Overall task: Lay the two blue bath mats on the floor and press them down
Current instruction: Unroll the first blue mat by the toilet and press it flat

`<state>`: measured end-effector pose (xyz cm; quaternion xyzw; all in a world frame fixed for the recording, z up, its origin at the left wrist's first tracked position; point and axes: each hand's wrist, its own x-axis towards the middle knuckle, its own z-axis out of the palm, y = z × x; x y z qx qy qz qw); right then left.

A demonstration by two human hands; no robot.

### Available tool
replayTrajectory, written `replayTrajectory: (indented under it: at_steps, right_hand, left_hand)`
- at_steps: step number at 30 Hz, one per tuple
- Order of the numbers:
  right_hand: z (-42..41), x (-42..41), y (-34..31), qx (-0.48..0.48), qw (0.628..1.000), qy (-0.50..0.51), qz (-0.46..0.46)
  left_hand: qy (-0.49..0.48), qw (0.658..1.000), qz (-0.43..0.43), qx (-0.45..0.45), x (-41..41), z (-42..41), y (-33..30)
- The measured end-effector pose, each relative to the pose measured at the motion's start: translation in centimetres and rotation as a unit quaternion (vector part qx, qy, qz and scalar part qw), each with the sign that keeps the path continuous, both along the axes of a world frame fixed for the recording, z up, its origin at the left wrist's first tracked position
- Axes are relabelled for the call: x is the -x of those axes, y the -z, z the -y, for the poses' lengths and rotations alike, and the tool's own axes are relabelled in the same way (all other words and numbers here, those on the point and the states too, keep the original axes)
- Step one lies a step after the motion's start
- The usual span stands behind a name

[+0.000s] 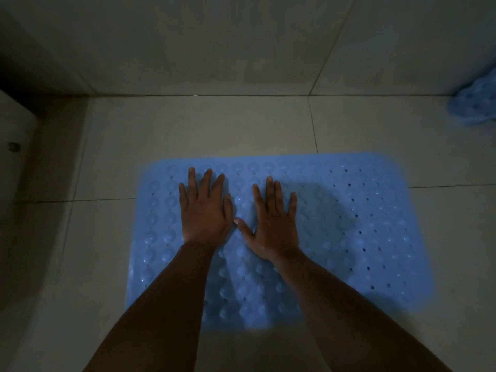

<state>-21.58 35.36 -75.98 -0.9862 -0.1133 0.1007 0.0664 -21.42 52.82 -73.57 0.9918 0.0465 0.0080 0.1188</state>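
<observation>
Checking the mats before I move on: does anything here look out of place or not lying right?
One thing: the second blue mat sits crumpled in a heap at the far right by the wall, not spread out. The first mat lies flat on the tiled floor, both the left hand and right hand pressing it with straight fingers.

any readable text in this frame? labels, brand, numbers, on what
None readable.
Flat blue mat under the left hand and right hand: only bumps and holes, no print visible.
Second blue mat, crumpled at the right edge: no lettering visible, dim and cut off.
Floor tiles and wall: plain.
Pale fixture at left with a round knob: no marking legible.
</observation>
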Motion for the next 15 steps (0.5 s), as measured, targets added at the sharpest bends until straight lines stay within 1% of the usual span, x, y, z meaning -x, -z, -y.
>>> replayTrajectory:
  at_steps: [2,5,8,10,12,13,15]
  right_hand:
    - [0.0,0.0,-0.2,-0.002,1.0,-0.001,-0.011]
    - [0.1,-0.4,-1.1,-0.014,0.998,-0.004,-0.066]
    - [0.4,-2.0,-2.9,-0.061,0.985,0.0,-0.163]
    - [0.9,-3.9,-5.4,-0.12,0.97,0.025,-0.208]
    - [1.8,-5.7,-7.8,-0.215,0.955,0.053,-0.198]
    - [2.4,-6.3,-8.4,-0.244,0.953,0.06,-0.17]
    - [3.5,-7.4,-9.0,-0.263,0.956,0.065,-0.109]
  left_hand:
    - [0.005,1.0,0.004,-0.002,0.3,-0.1,-0.4]
    - [0.008,1.0,0.008,-0.002,0.8,-0.2,-1.3]
    - [0.015,1.0,0.001,-0.011,1.3,0.1,-1.9]
    - [0.023,1.0,0.0,-0.016,1.5,1.0,-1.6]
    - [0.041,0.999,0.008,-0.007,1.6,2.4,-1.1]
    - [0.054,0.998,0.012,0.0,1.5,3.4,-0.7]
    - [0.084,0.996,0.007,0.01,1.2,5.1,0.2]
